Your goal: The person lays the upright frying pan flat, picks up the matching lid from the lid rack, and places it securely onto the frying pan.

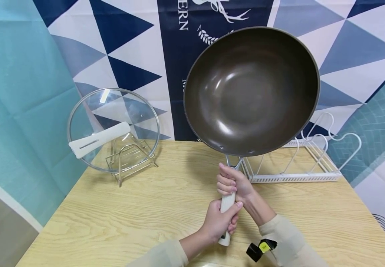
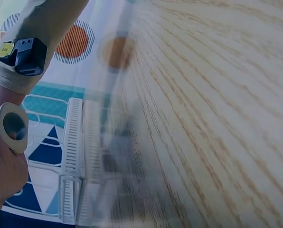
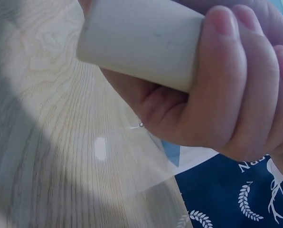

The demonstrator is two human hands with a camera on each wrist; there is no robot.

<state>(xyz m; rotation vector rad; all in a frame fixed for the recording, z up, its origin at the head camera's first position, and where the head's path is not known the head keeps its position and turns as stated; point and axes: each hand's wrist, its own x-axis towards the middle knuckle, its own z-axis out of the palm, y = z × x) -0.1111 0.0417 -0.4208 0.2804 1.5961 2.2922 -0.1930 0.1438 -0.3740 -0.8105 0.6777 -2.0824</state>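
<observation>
Wooden table (image 1: 132, 207), pan (image 1: 250, 92) held above

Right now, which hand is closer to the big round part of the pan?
The right. The right hand grips the handle near the pan's round part; the left hand grips it farther away, toward the free end.

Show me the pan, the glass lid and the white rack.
Pan (image 1: 250, 89), head view: inside of its bowl.
Glass lid (image 1: 108, 136), head view: its white handle.
White rack (image 1: 296, 178), head view: its front rail.
</observation>
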